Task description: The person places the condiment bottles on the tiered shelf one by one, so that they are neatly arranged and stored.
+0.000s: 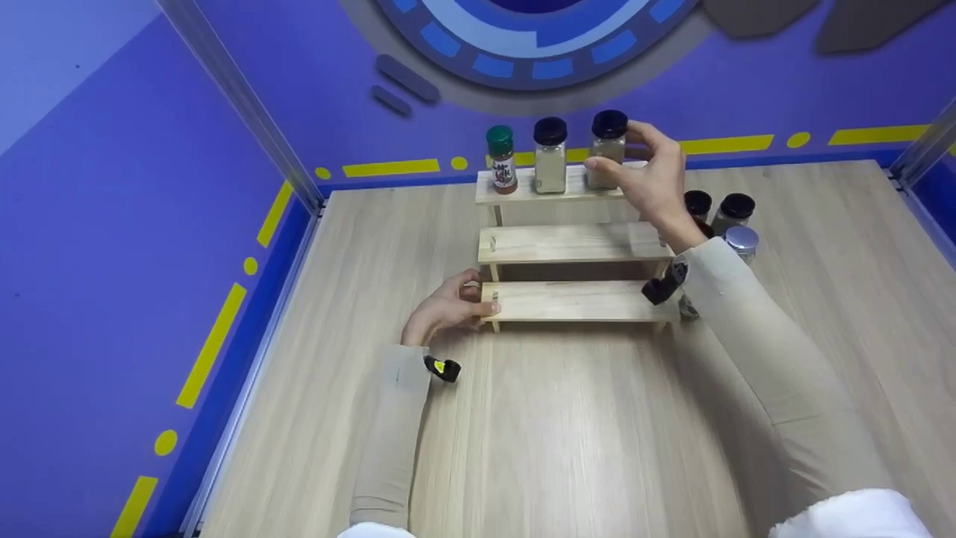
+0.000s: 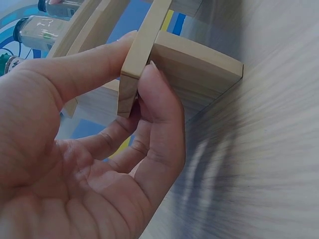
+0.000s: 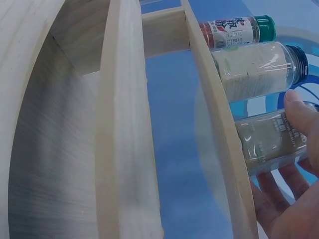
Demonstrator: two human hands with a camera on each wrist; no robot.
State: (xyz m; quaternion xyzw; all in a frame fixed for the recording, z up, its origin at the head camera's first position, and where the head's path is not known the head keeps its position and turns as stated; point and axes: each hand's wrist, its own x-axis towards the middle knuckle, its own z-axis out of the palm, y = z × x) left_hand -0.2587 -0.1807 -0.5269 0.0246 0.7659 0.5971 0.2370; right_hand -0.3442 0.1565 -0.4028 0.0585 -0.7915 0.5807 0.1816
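A wood-grained table (image 1: 314,403) is spreading beneath both hands, and on it a three-tier wooden rack (image 1: 567,243) is standing. Its top tier (image 1: 576,183) is lying under the right hand's grip and running off to the left of it; the other tiers are stepping down toward the person.

The right hand (image 1: 656,175) is holding a jar between thumb and fingers, the gap being only as wide as the glass. The left hand (image 1: 448,308), well below and left of that grip, is pinching the left end of the lowest tier (image 1: 575,302), its gap narrowing to the board's thickness.

A cluster of jars (image 1: 734,211), partly hidden by the right sleeve (image 1: 777,359), is standing to the right of the right hand's grip and nearer the person.

The held black-capped jar (image 1: 608,152) is sitting inside the right hand's grip, the nearer hand by far. Its long axis is running upright, square to the tier; its base is appearing to meet the board, though whether the board is bearing its weight I cannot tell.

Just left of the grip a second black-capped jar (image 1: 550,166) is standing upright; beyond it is standing a smaller green-capped bottle (image 1: 504,170).
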